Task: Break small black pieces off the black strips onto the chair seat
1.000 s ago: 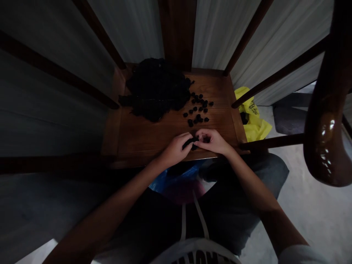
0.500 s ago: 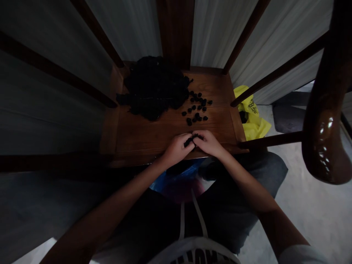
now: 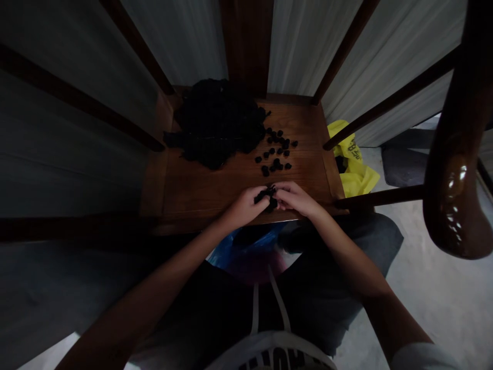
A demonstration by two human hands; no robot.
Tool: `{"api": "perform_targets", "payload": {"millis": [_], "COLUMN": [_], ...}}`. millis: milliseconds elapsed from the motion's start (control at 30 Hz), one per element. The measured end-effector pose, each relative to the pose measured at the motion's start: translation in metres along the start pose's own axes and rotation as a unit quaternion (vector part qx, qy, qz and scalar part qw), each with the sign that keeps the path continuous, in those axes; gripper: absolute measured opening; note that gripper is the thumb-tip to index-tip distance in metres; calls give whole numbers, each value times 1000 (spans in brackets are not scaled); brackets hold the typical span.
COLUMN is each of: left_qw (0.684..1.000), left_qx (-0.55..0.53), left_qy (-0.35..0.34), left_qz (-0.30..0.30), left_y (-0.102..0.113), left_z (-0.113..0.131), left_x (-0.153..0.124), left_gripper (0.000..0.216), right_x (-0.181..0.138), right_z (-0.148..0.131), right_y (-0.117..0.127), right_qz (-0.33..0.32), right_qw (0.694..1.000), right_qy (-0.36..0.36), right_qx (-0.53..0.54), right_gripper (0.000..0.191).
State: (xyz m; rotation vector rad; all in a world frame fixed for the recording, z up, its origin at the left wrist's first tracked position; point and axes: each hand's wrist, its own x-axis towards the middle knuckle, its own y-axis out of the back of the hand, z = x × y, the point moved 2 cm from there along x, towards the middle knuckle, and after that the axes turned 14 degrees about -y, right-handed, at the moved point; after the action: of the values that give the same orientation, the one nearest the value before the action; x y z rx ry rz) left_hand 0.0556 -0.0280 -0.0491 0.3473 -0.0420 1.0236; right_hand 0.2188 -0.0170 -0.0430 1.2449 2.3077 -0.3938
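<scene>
My left hand [image 3: 250, 204] is closed on a small crumpled black piece, soft-looking like fabric [image 3: 262, 195], near the front edge of the wooden chair seat [image 3: 204, 192]. Fingertips of my right hand [image 3: 290, 198] pinch the same black piece from the other side, so both hands meet on it. Its exact kind is too dark to make out. Beyond them, several small black round lumps [image 3: 276, 163] lie scattered on the seat. Left of these spreads a big heap of black cloth-like material [image 3: 219, 123].
Dark wooden spindles [image 3: 346, 51] and a glossy armrest [image 3: 454, 205] surround the seat. A yellow bag [image 3: 356, 172] with black print sits beyond the seat's right side. Below the front edge, between my legs, is a blue plastic bag [image 3: 225, 252].
My fingers have shifted on the black piece. More of it now shows between my hands, and my right hand's fingers are extended lower. The lumps and heap stay put.
</scene>
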Motion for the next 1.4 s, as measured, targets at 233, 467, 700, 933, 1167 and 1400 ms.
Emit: {"api": "perform_targets", "payload": {"millis": [233, 467, 700, 933, 1167, 1400], "left_qw": [1000, 999, 998, 999, 999, 998], "left_qx": [6, -18, -32, -11, -8, -62], "left_qy": [-8, 27, 34, 31, 13, 0], "left_qz": [16, 19, 32, 33, 51, 26], "left_y": [-1, -1, -2, -2, -1, 3], "left_z": [-1, 0, 1, 1, 8, 8], "left_x": [0, -1, -1, 0, 0, 2], "left_gripper": [19, 17, 16, 18, 22, 21], "right_x": [-3, -8, -8, -9, -9, -7], "right_z": [-3, -8, -8, -7, -6, 2], "right_y": [7, 9, 8, 9, 9, 16], "right_qz": [-30, -26, -21, -15, -24, -57], "right_qw": [1000, 998, 998, 998, 998, 997], "right_qy": [-1, 39, 56, 56, 55, 48], "right_qx": [3, -47, -35, -11, -20, 29], "right_gripper": [12, 10, 10, 14, 22, 25]}}
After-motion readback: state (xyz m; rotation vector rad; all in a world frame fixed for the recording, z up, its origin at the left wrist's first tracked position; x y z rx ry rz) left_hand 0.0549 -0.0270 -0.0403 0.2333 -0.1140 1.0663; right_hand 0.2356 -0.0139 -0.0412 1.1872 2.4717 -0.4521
